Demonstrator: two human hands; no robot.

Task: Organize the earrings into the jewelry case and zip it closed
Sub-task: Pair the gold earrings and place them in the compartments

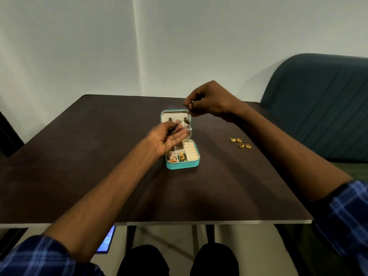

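Head view: the teal jewelry case (182, 165) lies open near the middle of the dark table (79, 156), its lid (176, 113) standing at 12 o'clock from the tray. My right hand (211, 100) hangs above the lid's upper right corner and pinches a dangling earring (188, 127) by its top, fingers curled tight round the hook. My left hand (169, 136) lies palm up with fingers relaxed, holding nothing that I can make out, just at 9 o'clock of the dangling end. Two dark earrings (170, 118) already sit on the lid's cream panel; gold and green pieces (182, 156) fill the tray's near compartments.

I judge the step to be hanging this earring on the lid panel. To do it well, I would steady the swinging end with the left fingers, keep the pinch high, and guide the hook in without knocking its neighbour. Four gold rings (240, 142) wait at 3 o'clock of the case, well apart.
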